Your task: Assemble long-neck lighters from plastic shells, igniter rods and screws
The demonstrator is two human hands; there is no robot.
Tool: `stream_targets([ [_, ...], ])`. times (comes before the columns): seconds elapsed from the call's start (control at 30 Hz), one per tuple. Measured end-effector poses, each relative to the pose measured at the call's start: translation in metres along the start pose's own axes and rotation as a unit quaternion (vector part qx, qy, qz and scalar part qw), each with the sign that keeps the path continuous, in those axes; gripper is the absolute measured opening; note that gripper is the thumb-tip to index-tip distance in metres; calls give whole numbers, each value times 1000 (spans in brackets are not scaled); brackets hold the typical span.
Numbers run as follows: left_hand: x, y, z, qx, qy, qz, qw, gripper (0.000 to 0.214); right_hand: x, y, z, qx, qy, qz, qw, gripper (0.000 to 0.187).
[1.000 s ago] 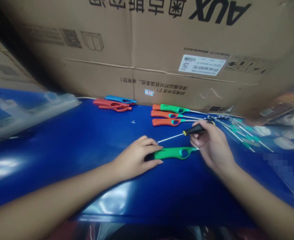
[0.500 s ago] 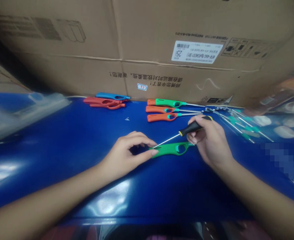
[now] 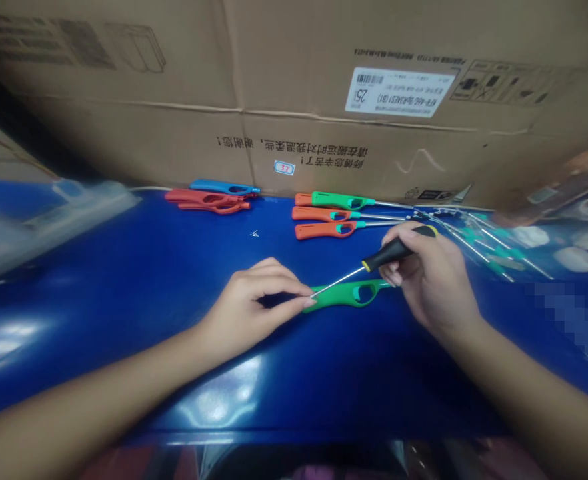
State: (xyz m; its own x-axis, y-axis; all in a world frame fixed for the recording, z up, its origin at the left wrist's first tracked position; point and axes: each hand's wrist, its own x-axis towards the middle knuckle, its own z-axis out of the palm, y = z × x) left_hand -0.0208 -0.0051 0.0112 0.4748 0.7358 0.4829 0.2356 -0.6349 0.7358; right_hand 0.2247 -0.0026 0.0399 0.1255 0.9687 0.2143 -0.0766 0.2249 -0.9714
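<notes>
One green plastic lighter with a long metal nozzle (image 3: 341, 295) lies near the middle of the glossy blue tabletop (image 3: 124, 267), between the two hands. Its long axis runs left to right, rising slightly rightward in view: butt at the left, trigger loop and nozzle at the right, the nozzle's end hidden by the right hand (image 3: 431, 277).

The left hand (image 3: 257, 297) has its thumb and forefinger closed on the butt end. The right hand grips one black-handled screwdriver with yellow bands (image 3: 387, 255), its thin steel shaft slanting down leftward to those fingertips — they hide what its tip meets.

Beyond, four lighters lie side by side: one green-bodied lighter (image 3: 335, 199) and three orange-bodied lighters (image 3: 314, 231), one partly covered by the green, nozzles pointing right. Left of them sit one blue plastic handle (image 3: 219, 186) and at least two red plastic handles (image 3: 199, 198) — overlap hides the exact count. A few tiny pale slivers (image 3: 255, 234) lie nearer, too small to count.

At the right are several thin metal rods with teal ends (image 3: 474, 248). One large brown cardboard box (image 3: 294, 87) stands behind, bearing one white printed label (image 3: 401, 92).
</notes>
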Motion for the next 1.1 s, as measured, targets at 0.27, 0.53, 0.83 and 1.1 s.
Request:
stream_targets([
  [0.27,0,-1,-1,24,2,14,1000,8,-3,0,-5,-57,8,-57,997,13],
  [0.53,-5,2,3,62,-33,29,997,6,-18,-18,-4,-166,-91,-154,970,18],
  [0.83,-3,7,8,31,-48,-2,998,4,-27,-19,5,-63,-175,-123,975,47],
  [1.1,-3,-3,5,81,-73,-10,994,36,-25,-8,5,-104,-100,-206,968,52],
])
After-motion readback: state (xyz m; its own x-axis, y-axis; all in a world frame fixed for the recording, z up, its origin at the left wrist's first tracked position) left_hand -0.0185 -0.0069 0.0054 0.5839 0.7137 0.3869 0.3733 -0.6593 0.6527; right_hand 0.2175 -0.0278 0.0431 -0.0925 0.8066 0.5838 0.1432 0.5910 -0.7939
